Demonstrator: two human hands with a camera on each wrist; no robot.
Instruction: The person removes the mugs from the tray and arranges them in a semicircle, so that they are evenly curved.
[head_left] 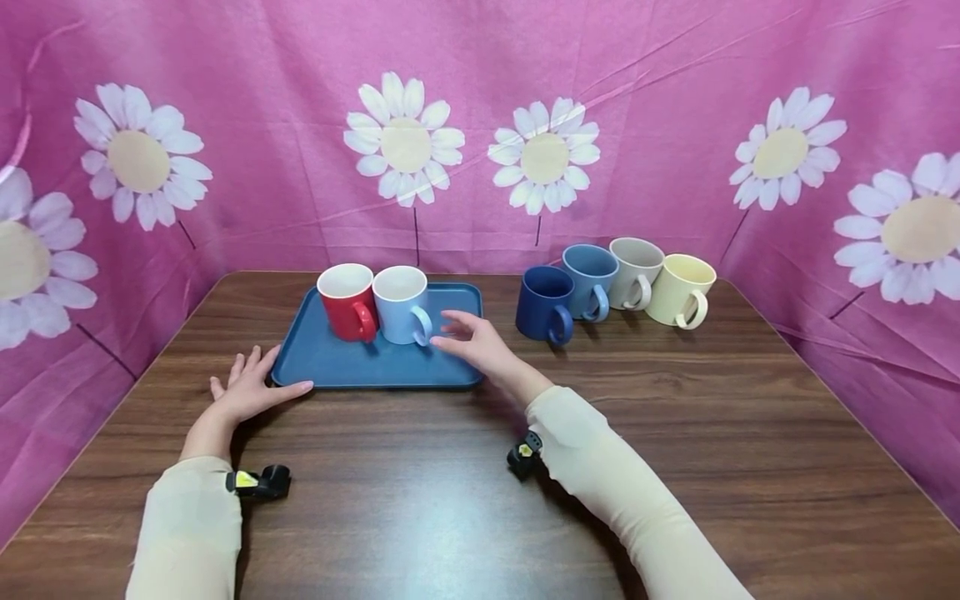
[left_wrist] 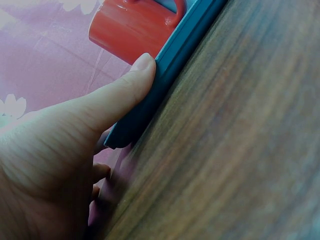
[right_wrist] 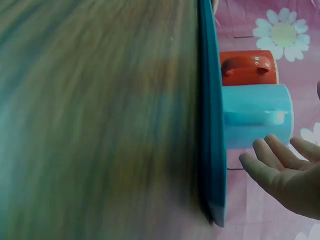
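A blue tray point(head_left: 360, 367) lies on the table with a red mug point(head_left: 347, 312) and a light blue mug point(head_left: 399, 312) upright near its back, side by side. My left hand point(head_left: 246, 387) is at the tray's front left corner, fingers spread, its thumb touching the rim; the left wrist view shows the thumb point(left_wrist: 142, 67) along the tray edge point(left_wrist: 165, 82). Over the right part of the tray, my right hand point(head_left: 480, 346) holds nothing, with thumb and fingers apart beside the light blue mug's handle. A small gap shows between that hand point(right_wrist: 285, 170) and the mug point(right_wrist: 257, 120).
Right of the tray stand a navy mug point(head_left: 543, 304), a medium blue mug point(head_left: 588, 279), a grey mug point(head_left: 633, 271) and a pale yellow mug point(head_left: 678, 292), close together. A pink cloth point(head_left: 465, 225) with daisies hangs behind the wooden table point(head_left: 390, 483).
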